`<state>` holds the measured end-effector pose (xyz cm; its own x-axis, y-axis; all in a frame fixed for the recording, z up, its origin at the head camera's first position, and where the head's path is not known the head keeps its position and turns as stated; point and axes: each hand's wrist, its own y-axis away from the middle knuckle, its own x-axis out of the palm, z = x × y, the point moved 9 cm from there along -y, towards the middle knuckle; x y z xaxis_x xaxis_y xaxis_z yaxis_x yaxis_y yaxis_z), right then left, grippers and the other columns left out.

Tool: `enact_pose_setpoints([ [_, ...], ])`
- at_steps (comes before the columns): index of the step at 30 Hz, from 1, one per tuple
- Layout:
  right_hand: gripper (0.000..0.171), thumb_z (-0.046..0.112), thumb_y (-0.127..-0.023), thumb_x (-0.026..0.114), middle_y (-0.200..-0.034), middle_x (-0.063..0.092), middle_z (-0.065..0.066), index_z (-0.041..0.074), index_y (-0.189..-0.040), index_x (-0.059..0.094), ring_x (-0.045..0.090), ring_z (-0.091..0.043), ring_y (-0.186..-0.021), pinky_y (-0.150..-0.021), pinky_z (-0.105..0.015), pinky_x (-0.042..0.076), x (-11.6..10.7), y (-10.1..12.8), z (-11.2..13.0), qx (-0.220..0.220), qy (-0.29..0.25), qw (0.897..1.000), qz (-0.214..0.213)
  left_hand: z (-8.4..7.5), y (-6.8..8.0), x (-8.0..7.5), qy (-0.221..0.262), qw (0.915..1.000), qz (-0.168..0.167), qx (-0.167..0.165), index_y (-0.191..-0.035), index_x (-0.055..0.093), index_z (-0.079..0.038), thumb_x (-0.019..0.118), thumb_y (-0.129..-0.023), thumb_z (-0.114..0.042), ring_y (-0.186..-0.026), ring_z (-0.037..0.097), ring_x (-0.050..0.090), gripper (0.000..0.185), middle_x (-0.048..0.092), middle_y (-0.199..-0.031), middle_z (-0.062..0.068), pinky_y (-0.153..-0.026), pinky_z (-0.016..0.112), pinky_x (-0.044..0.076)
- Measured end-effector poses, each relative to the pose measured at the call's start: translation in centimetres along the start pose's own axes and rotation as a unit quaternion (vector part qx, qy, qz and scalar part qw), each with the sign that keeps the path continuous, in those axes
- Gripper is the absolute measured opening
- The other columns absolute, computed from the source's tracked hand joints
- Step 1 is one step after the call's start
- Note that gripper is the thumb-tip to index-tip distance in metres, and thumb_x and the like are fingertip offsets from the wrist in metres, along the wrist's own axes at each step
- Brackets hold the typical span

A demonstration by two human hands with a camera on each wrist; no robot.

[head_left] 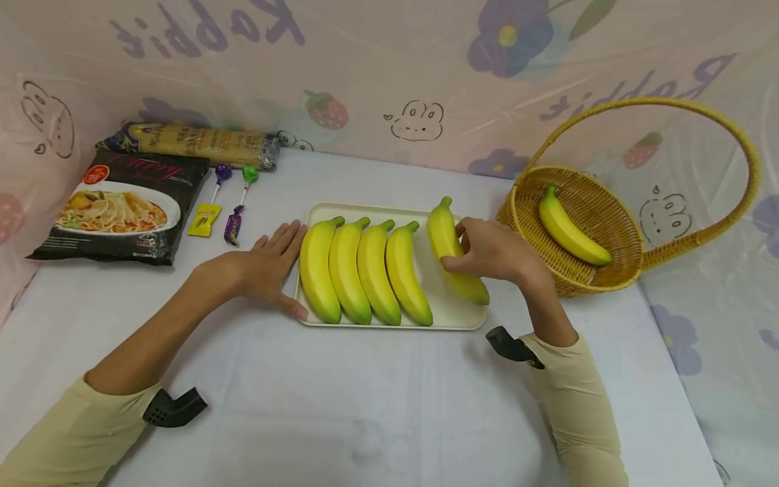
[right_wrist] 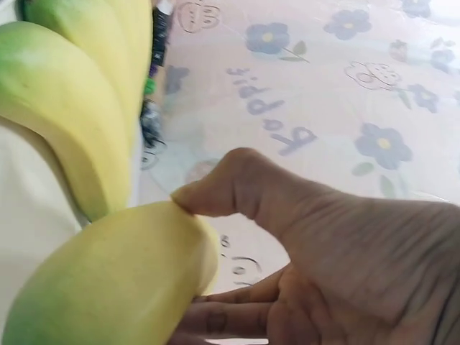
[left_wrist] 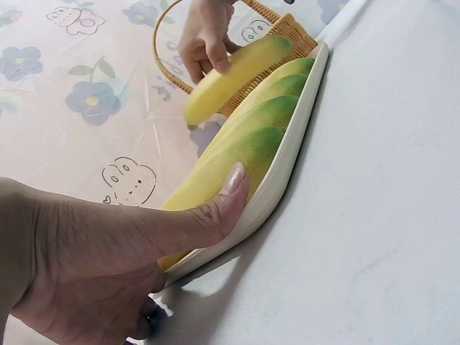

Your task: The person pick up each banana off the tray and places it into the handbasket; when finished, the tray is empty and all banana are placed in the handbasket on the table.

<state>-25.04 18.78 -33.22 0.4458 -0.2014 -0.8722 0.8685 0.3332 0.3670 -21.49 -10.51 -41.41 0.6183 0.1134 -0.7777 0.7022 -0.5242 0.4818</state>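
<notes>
One banana [head_left: 453,253] in right hand [head_left: 496,250] grip (stem pointing away), seemingly tilted.

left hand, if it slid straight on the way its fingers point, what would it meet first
The left hand lies flat beside the tray, fingers pointing up and right along its left edge. Going on, it would probably brush the tray corner and the leftmost banana, though depth is unclear.
</notes>
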Motion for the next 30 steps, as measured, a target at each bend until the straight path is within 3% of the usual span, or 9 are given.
enact_pose_setpoints([
  [2, 0.054, 0.036, -0.089, 0.071, -0.107, 0.073, -0.019, -0.003, -0.126, 0.061, 0.067, -0.025, -0.086, -0.073, -0.033, 0.055, -0.9, 0.5, -0.2, -0.001, -0.005, 1.0, -0.016, 0.0, 0.0, 0.1, 0.0, 1.0, 0.001, 0.0, -0.163, -0.013, 0.006, 0.082, -0.075, -0.07, -0.161, 0.05, -0.009, 0.15, -0.015, -0.172, 0.031, -0.13, 0.069, 0.005],
  [6, 0.061, 0.035, -0.09, 0.072, -0.11, 0.075, -0.02, -0.003, -0.135, 0.058, 0.069, -0.027, -0.091, -0.077, -0.033, 0.055, -2.6, 1.6, -0.6, -0.002, -0.029, 0.999, -0.041, 0.1, 0.0, 0.2, 0.001, 1.0, 0.004, -0.003, -0.163, -0.014, 0.007, 0.082, -0.075, -0.071, -0.161, 0.051, -0.011, 0.151, -0.017, -0.172, 0.031, -0.13, 0.07, 0.005],
  [13, 0.042, 0.023, -0.09, 0.073, -0.103, 0.075, -0.016, 0.002, -0.126, 0.065, 0.066, -0.024, -0.086, -0.073, -0.028, 0.051, -5.5, 3.8, -2.0, 0.002, -0.072, 0.993, -0.099, 0.0, 0.0, 0.1, -0.004, 1.0, 0.003, 0.0, -0.163, -0.012, 0.007, 0.082, -0.074, -0.071, -0.161, 0.051, -0.009, 0.151, -0.015, -0.172, 0.032, -0.13, 0.069, 0.006],
  [19, 0.053, 0.023, -0.09, 0.074, -0.111, 0.075, -0.021, -0.002, -0.135, 0.061, 0.067, -0.027, -0.095, -0.074, -0.021, 0.051, -6.8, 5.1, -3.5, 0.015, -0.064, 0.991, -0.12, 0.0, 0.0, 0.0, -0.008, 1.0, 0.0, 0.001, -0.163, -0.011, 0.008, 0.082, -0.074, -0.071, -0.161, 0.052, -0.007, 0.151, -0.014, -0.172, 0.032, -0.129, 0.069, 0.007],
  [25, 0.046, 0.02, -0.087, 0.074, -0.099, 0.075, -0.013, 0.003, -0.13, 0.066, 0.061, -0.014, -0.083, -0.067, -0.017, 0.047, -7.8, 6.2, -4.6, 0.012, -0.064, 0.987, -0.144, 0.1, 0.0, 0.1, -0.007, 1.0, -0.001, 0.003, -0.163, -0.01, 0.008, 0.082, -0.074, -0.071, -0.161, 0.052, -0.007, 0.15, -0.013, -0.172, 0.033, -0.13, 0.069, 0.007],
  [30, 0.053, 0.019, -0.086, 0.075, -0.096, 0.073, -0.013, 0.005, -0.136, 0.064, 0.058, -0.008, -0.076, -0.064, -0.018, 0.046, -8.6, 7.2, -5.6, 0.019, -0.061, 0.985, -0.162, 0.2, -0.1, 0.1, -0.001, 1.0, -0.002, 0.003, -0.163, -0.009, 0.008, 0.083, -0.073, -0.071, -0.161, 0.051, -0.008, 0.151, -0.014, -0.172, 0.032, -0.13, 0.069, 0.005],
])
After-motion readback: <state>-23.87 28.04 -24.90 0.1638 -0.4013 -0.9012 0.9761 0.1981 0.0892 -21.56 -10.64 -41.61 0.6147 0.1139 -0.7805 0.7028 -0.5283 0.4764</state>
